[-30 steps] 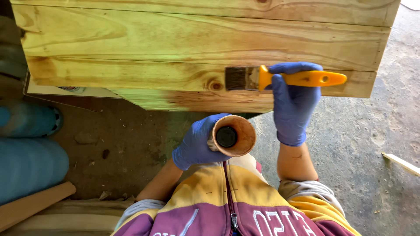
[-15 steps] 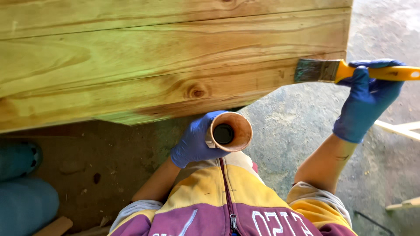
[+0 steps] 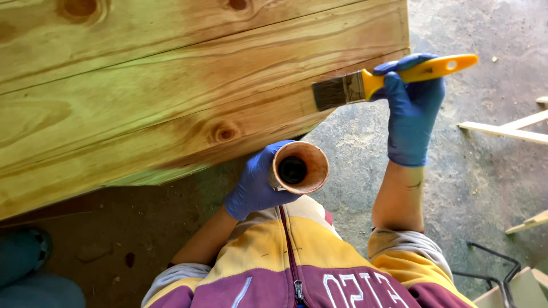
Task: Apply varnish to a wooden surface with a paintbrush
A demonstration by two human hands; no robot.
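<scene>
My right hand (image 3: pixel 412 111), in a blue glove, grips a flat paintbrush (image 3: pixel 365 84) by its yellow handle. The dark bristles touch the lower right edge of a big panel of pale wooden boards (image 3: pixel 171 85), where the wood looks darker and wet. My left hand (image 3: pixel 254 182), also in a blue glove, holds a small round cup (image 3: pixel 299 167) upright close to my chest. The cup's rim is stained brown and dark liquid sits at its bottom. It hangs just below the panel's lower edge, apart from the brush.
Rough concrete floor (image 3: pixel 474 188) spreads to the right. Pale wooden slats (image 3: pixel 508 131) lie at the right edge, with a dark wire frame (image 3: pixel 496 268) at the lower right. A blue rounded object (image 3: pixel 28 274) sits at the lower left.
The brush has slid right along the panel's lower edge to its right end. The view has shifted, so the panel sits further left. The cup has stayed by my chest.
</scene>
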